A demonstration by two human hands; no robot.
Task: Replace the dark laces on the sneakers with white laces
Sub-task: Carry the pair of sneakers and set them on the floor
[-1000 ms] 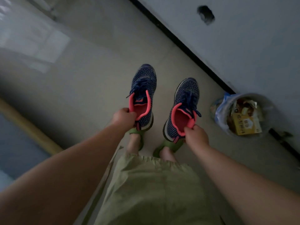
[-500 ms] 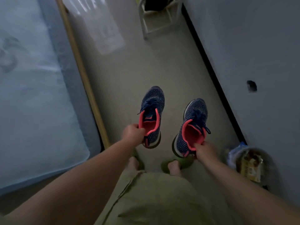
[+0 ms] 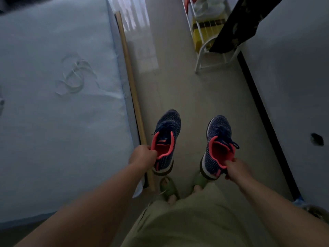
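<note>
I carry two navy knit sneakers with coral-pink linings and dark laces, held above the floor. My left hand (image 3: 142, 156) grips the left sneaker (image 3: 167, 139) at the side of its collar. At the heel collar of the right sneaker (image 3: 218, 145), my right hand (image 3: 236, 169) pinches the rim. Both shoes point away from me, toes forward. A pile of white laces (image 3: 74, 75) lies on the pale blue mattress (image 3: 53, 122) to my left.
A wooden bed rail (image 3: 131, 86) runs along the mattress edge. A white rack (image 3: 204, 41) with a dark cloth draped on it stands ahead right. The grey wall (image 3: 293, 86) with a black skirting is on the right. My feet wear green slippers (image 3: 168, 188).
My view has turned left and forward: the bed and white laces have come into sight, and the bin has slid out at the lower right. Both hands keep holding the sneakers.
</note>
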